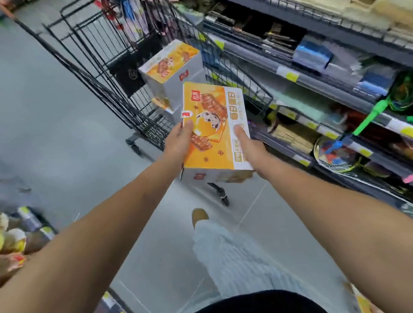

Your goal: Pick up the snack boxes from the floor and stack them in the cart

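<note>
Near cart (pixel 125 106) rim: box (pixel 212 129) pinched between left hand (pixel 181 141) and right hand (pixel 248 145), thumbs on top, fingers presumably curled beneath. Risk: corner caught on cart wire, grip lost.

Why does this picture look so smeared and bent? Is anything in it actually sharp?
Head view: motion blur smears the cart and the shelves, worst toward the top edge; the held snack box is the sharpest thing; the wide-angle lens bows the shelf lines and stretches the forearms; lighting is even, with no hard shadows.
</note>
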The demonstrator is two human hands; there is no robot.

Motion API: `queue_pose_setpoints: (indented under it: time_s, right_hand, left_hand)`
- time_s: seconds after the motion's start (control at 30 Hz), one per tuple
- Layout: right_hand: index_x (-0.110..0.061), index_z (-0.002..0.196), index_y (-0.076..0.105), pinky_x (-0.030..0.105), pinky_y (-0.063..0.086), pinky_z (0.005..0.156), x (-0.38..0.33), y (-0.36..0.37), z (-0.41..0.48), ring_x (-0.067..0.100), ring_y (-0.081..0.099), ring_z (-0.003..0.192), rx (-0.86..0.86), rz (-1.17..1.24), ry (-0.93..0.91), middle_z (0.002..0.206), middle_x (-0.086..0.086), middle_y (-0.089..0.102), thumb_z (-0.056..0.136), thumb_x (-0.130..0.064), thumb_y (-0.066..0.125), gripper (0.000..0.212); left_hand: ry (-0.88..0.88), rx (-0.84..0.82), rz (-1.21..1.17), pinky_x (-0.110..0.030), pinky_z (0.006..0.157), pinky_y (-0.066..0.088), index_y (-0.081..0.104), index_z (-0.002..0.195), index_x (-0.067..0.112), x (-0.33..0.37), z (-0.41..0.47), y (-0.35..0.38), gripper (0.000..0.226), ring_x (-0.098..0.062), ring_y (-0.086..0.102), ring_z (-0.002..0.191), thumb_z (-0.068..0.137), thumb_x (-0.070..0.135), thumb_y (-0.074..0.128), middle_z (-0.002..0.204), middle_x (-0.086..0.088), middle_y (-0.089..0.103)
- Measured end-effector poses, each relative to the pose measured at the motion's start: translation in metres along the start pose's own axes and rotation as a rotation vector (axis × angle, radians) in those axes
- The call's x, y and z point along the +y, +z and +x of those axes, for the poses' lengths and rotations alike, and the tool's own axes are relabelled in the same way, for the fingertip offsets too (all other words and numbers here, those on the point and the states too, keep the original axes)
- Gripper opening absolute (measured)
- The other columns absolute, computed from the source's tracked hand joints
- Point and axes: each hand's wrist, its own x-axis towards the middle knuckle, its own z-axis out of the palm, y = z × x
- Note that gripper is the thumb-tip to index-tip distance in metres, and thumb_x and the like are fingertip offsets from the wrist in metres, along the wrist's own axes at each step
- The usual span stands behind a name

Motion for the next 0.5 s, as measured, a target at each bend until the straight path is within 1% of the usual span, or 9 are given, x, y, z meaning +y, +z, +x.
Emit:
queue_pose_setpoints:
  time_s: [0.03,0.1,0.17,0.23,0.3,0.33,0.37,0.43,0.5]
  right_hand:
    - [-0.017,0.098,0.068,0.029,0.054,0.069,-0.006,0.011,0.011,0.020,0.069,0.077,-0.007,0.004,0.007,0.087,0.003,0.072,0.085,-0.071,0.046,0.060]
    - [-0.017,0.107,0.066,0.039,0.055,0.086,-0.027,0.036,0.029,0.024,0.069,0.089,-0.016,-0.015,0.021,0.101,0.006,0.071,0.078,-0.078,0.044,0.071]
    - [-0.017,0.109,0.063,0.039,0.053,0.089,-0.045,0.058,0.056,0.024,0.067,0.092,-0.021,0.000,-0.002,0.105,0.005,0.069,0.081,-0.077,0.043,0.069]
    - [-0.020,0.101,0.065,0.037,0.053,0.087,-0.064,0.076,0.077,0.023,0.067,0.089,-0.051,0.008,0.005,0.103,0.004,0.070,0.084,-0.074,0.042,0.062]
    - [-0.022,0.090,0.063,0.031,0.052,0.075,-0.082,0.092,0.103,0.019,0.066,0.081,-0.056,0.040,0.027,0.095,0.004,0.069,0.089,-0.069,0.042,0.051]
    - [-0.021,0.093,0.063,0.027,0.049,0.066,-0.087,0.099,0.114,0.017,0.064,0.077,-0.052,0.052,0.032,0.093,0.004,0.068,0.090,-0.066,0.042,0.050]
    - [-0.019,0.100,0.063,0.025,0.046,0.061,-0.101,0.106,0.122,0.016,0.063,0.074,-0.059,0.055,0.060,0.094,0.005,0.069,0.091,-0.066,0.042,0.052]
    - [-0.015,0.107,0.061,0.024,0.043,0.056,-0.118,0.116,0.139,0.015,0.061,0.071,-0.055,0.078,0.089,0.095,0.004,0.067,0.090,-0.066,0.043,0.056]
    - [-0.016,0.104,0.054,0.024,0.039,0.054,-0.131,0.123,0.156,0.012,0.056,0.068,-0.018,0.093,0.090,0.091,0.002,0.062,0.092,-0.064,0.042,0.051]
  left_hand:
    - [-0.009,0.021,0.003,-0.048,0.103,0.044,0.049,0.137,0.023,0.003,0.011,-0.009,0.058,-0.027,0.057,0.118,0.091,0.058,0.042,0.133,-0.004,0.058]
    - [-0.006,0.043,-0.016,-0.050,0.102,0.044,0.049,0.136,0.026,0.009,0.039,-0.030,0.066,-0.029,0.058,0.117,0.084,0.065,0.045,0.132,-0.004,0.059]
    - [0.005,0.058,-0.006,-0.048,0.099,0.048,0.052,0.133,0.025,0.018,0.069,-0.049,0.058,-0.028,0.061,0.112,0.088,0.060,0.045,0.126,-0.004,0.063]
    - [-0.015,0.041,-0.010,-0.043,0.092,0.052,0.055,0.130,0.022,0.029,0.097,-0.067,0.051,-0.026,0.065,0.103,0.093,0.055,0.044,0.120,-0.006,0.065]
    - [-0.050,-0.009,-0.013,-0.040,0.087,0.055,0.057,0.126,0.019,0.040,0.126,-0.084,0.048,-0.025,0.068,0.094,0.094,0.052,0.043,0.113,-0.007,0.069]
    - [-0.065,-0.032,-0.010,-0.040,0.086,0.056,0.057,0.124,0.017,0.043,0.137,-0.089,0.047,-0.025,0.069,0.091,0.095,0.051,0.042,0.110,-0.007,0.069]
    - [-0.080,-0.049,-0.010,-0.040,0.085,0.056,0.056,0.123,0.015,0.048,0.151,-0.097,0.046,-0.025,0.069,0.089,0.096,0.049,0.042,0.109,-0.007,0.069]
    - [-0.105,-0.108,-0.029,-0.039,0.082,0.056,0.053,0.127,0.013,0.055,0.171,-0.109,0.047,-0.027,0.068,0.090,0.097,0.048,0.042,0.111,-0.009,0.068]
    - [-0.127,-0.175,-0.055,-0.034,0.074,0.058,0.052,0.129,0.014,0.059,0.189,-0.118,0.049,-0.026,0.069,0.088,0.096,0.049,0.044,0.115,-0.011,0.068]
